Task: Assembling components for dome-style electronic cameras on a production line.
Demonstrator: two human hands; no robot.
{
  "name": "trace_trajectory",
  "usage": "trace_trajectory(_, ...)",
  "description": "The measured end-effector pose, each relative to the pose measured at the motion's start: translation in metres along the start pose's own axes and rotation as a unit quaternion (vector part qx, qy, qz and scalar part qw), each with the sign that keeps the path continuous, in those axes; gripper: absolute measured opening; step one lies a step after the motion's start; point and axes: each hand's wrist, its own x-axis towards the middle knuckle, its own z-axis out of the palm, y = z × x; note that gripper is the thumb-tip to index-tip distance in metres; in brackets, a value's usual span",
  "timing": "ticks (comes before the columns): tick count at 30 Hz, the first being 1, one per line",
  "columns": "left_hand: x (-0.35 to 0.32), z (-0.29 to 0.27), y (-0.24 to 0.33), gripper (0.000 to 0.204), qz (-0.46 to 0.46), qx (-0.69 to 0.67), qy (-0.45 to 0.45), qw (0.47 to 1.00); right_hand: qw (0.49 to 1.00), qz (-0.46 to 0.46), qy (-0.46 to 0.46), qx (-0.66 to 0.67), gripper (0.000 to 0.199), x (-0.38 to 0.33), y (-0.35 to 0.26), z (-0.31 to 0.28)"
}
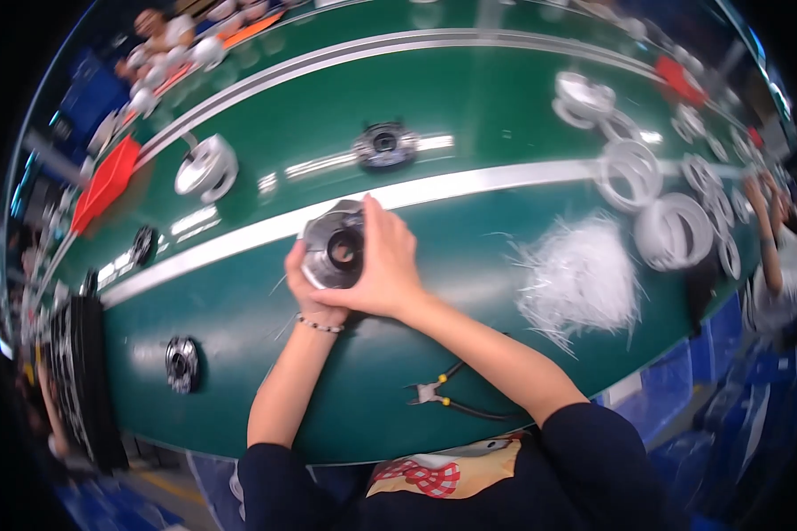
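- Near the middle of the frame I see a round silver-and-black part (321,246), gripped between both hands.
- I find the left hand (305,285) curled round its left and lower side.
- I see the right hand (390,265) pressed along its right side.
- Lower centre, I spot pliers (429,390) by the right forearm.
- Right of centre, I see heaped thin white strips (580,279).

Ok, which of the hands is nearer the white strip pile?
Right. The right hand is left of the white strip pile, apart from it, on the round part's pile-facing side. The left hand is farther left.
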Motion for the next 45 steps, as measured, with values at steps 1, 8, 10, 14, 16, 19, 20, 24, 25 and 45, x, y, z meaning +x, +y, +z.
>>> trace_trajectory(1,0.011,-0.005,-0.003,0.049,0.009,0.001,0.013,1.000,1.000,-0.010,0.001,0.019,0.118,0.005,0.004,-0.004)
trace_trajectory(8,0.121,-0.064,0.068,0.046,0.046,0.112,-0.072,0.990,0.962,-0.142,0.229,0.049,0.036,-0.013,0.045,-0.167)
trace_trajectory(10,0.136,-0.065,0.087,0.044,0.059,0.146,0.096,0.983,0.952,-0.104,0.287,-0.036,0.030,-0.022,0.068,-0.229)
trace_trajectory(14,0.137,-0.043,0.085,0.051,-0.015,0.109,0.056,0.992,0.894,0.006,0.392,-0.219,0.024,-0.050,0.095,-0.330)
trace_trajectory(16,0.163,-0.078,0.087,0.036,0.076,0.190,-0.046,0.978,0.890,0.024,0.399,-0.219,0.021,-0.066,0.111,-0.356)
trace_trajectory(19,0.158,-0.045,0.062,0.033,0.075,0.332,0.103,0.935,0.884,0.032,0.417,-0.207,0.021,-0.089,0.135,-0.388)
trace_trajectory(20,0.163,-0.047,0.066,0.035,0.070,0.302,0.126,0.942,0.869,0.032,0.432,-0.240,0.021,-0.093,0.142,-0.391)
trace_trajectory(24,0.184,-0.053,0.079,0.015,0.140,0.183,0.251,0.940,0.799,0.058,0.356,-0.482,0.034,-0.085,0.158,-0.410)
trace_trajectory(25,0.198,-0.063,0.079,0.013,0.170,0.186,0.266,0.930,0.803,0.070,0.328,-0.492,0.038,-0.084,0.173,-0.419)
trace_trajectory(45,0.225,0.088,-0.029,0.046,0.368,0.795,-0.100,0.471,0.812,0.009,0.312,-0.493,0.019,-0.040,0.151,-0.430)
